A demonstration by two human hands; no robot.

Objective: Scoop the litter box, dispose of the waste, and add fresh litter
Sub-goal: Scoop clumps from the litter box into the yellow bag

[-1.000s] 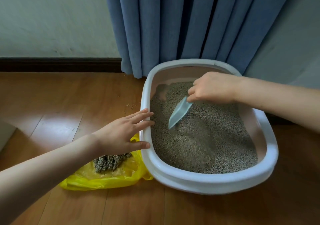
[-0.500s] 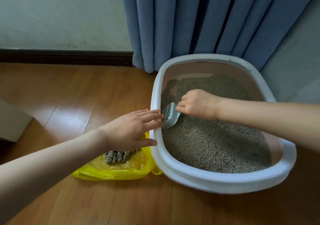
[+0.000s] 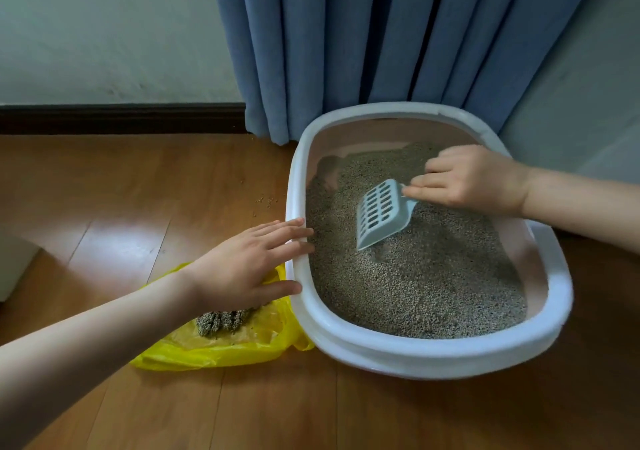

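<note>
Pinching the scoop handle, right hand grip clamped; left hand flat on litter box rim.

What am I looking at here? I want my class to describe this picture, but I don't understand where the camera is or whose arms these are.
The camera sits on a person's head, looking down, so both arms are theirs. The left hand rests with straight fingers on the white rim of the litter box. The right hand grips a pale blue slotted scoop, its front edge dipped into the grey litter. Beside the box, on the wooden floor, lies a yellow plastic bag holding scooped clumps. A blue curtain hangs behind.
</note>
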